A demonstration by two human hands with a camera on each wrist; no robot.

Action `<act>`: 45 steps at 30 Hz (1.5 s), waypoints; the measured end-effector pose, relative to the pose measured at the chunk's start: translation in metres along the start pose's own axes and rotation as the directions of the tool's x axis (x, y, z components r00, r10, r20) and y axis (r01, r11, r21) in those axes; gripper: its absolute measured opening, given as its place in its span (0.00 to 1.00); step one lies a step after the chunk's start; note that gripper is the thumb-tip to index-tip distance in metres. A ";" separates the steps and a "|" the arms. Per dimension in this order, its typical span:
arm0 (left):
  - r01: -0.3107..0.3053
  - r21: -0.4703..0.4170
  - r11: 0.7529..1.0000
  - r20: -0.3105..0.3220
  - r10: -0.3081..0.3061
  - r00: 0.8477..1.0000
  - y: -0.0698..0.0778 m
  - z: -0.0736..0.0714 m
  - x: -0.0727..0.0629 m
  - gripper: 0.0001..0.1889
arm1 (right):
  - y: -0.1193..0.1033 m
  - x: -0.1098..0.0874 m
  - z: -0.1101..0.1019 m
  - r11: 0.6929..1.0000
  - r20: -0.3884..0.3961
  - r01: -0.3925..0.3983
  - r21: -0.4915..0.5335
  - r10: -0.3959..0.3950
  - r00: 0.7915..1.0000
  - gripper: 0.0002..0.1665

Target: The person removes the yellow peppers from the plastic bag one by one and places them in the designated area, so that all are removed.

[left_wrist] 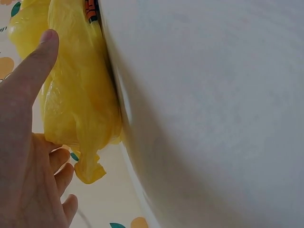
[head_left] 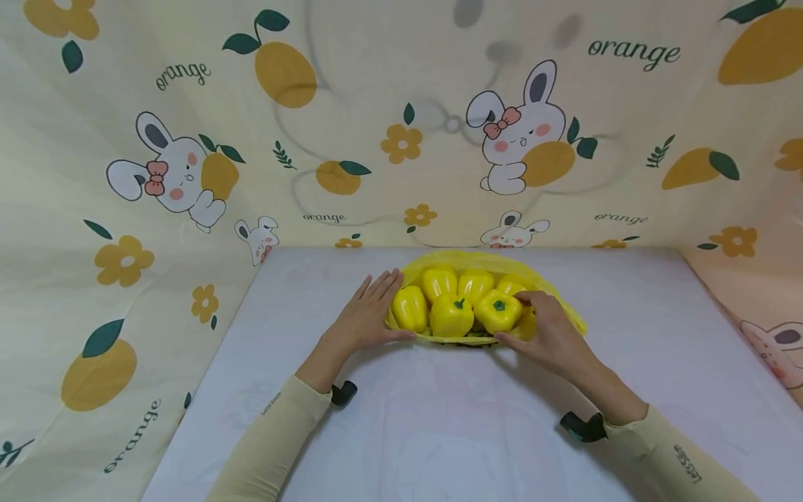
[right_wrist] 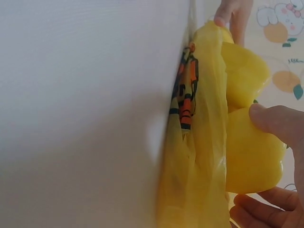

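Note:
A yellow plastic bag (head_left: 567, 317) lies spread at the far side of the table, with several glossy yellow bell peppers (head_left: 452, 315) piled in its wide opening. My left hand (head_left: 370, 314) rests against the bag's left end, fingers straight and thumb along the front rim. In the left wrist view the thumb (left_wrist: 40, 59) lies over the crinkled plastic. At the right front, my right hand (head_left: 552, 331) grips a bell pepper (head_left: 498, 311) with a green stem. The right wrist view shows the thumb (right_wrist: 275, 121) on that pepper's side and the other fingers beneath.
The white table (head_left: 426, 432) runs back to a cream backdrop (head_left: 376, 77) printed with rabbits, flowers and oranges. Orange and dark printing (right_wrist: 186, 107) shows on the folded front of the bag. A black wrist device (head_left: 583, 427) sits at the right cuff.

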State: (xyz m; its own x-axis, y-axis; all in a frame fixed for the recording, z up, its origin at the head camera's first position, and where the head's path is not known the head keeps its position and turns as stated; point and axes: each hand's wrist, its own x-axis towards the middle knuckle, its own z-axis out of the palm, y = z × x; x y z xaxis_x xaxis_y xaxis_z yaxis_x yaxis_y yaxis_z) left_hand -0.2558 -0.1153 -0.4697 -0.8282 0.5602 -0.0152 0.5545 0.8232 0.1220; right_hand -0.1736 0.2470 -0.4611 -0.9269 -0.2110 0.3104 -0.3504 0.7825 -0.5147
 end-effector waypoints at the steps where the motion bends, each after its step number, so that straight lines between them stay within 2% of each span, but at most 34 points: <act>1: -0.001 0.002 1.000 0.000 0.001 1.000 0.000 0.000 0.000 0.66 | -0.001 0.000 -0.001 1.000 0.001 -0.001 0.003 0.001 1.000 0.46; 13: -0.003 -0.017 1.000 -0.011 0.003 1.000 -0.001 0.001 -0.001 0.66 | -0.007 -0.001 -0.008 0.998 0.014 -0.040 0.038 0.040 0.999 0.48; 20: -0.003 -0.018 1.000 -0.010 0.003 1.000 0.000 -0.002 -0.001 0.66 | -0.010 -0.002 -0.014 0.993 0.026 -0.061 0.097 0.058 0.998 0.49; 31: -0.006 -0.025 1.000 -0.019 0.005 1.000 0.000 0.000 -0.001 0.66 | -0.019 -0.007 -0.029 0.993 -0.073 0.014 0.115 -0.006 0.997 0.48; 39: -0.018 -0.021 1.000 -0.024 0.017 1.000 0.000 0.000 -0.001 0.66 | -0.014 -0.005 -0.042 0.990 -0.171 0.095 0.108 -0.075 0.982 0.49; 45: -0.023 -0.030 0.999 -0.021 0.022 1.000 0.000 -0.001 -0.002 0.65 | -0.008 -0.005 -0.056 0.990 -0.223 0.092 0.110 -0.065 0.973 0.49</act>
State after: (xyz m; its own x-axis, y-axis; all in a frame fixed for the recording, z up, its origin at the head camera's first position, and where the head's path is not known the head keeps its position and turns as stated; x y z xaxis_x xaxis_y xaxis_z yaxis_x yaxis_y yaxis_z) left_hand -0.2544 -0.1163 -0.4690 -0.8173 0.5762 0.0087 0.5706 0.8070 0.1521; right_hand -0.1586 0.2746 -0.4142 -0.8487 -0.1257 0.5138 -0.4465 0.6908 -0.5687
